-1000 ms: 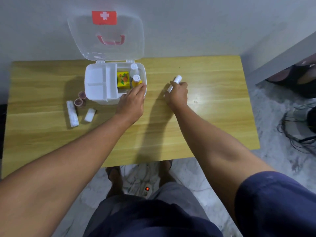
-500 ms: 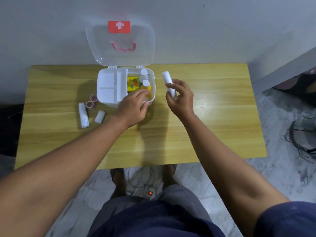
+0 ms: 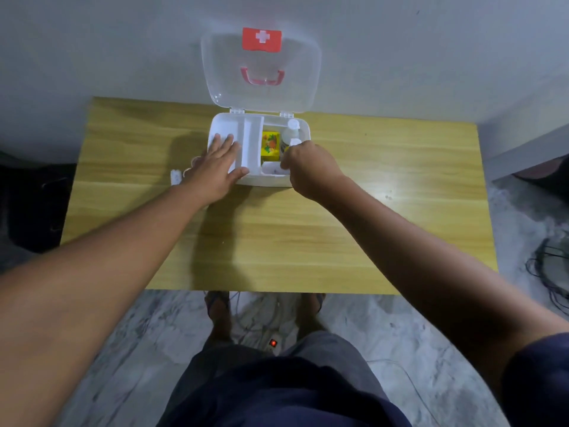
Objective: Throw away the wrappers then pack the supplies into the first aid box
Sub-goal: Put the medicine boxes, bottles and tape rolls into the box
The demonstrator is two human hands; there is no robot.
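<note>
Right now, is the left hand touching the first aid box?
Touching. The head view shows the left hand lying flat on the first aid box, fingers spread over its left compartment, thumb along the front edge.

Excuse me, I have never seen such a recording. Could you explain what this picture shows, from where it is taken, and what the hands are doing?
There is no machine here. A person wears a camera on the head, and it looks forward and down, so you see their own two arms.

On a wooden table stands a white first aid box, its clear lid raised against the wall. Inside are a yellow packet and a small bottle with a white cap.

The left hand lies flat and open over the box's left compartments. The right hand is curled over the box's right side; whether its grip holds something is hidden. A white roll lies on the table beside the left wrist, mostly hidden.
</note>
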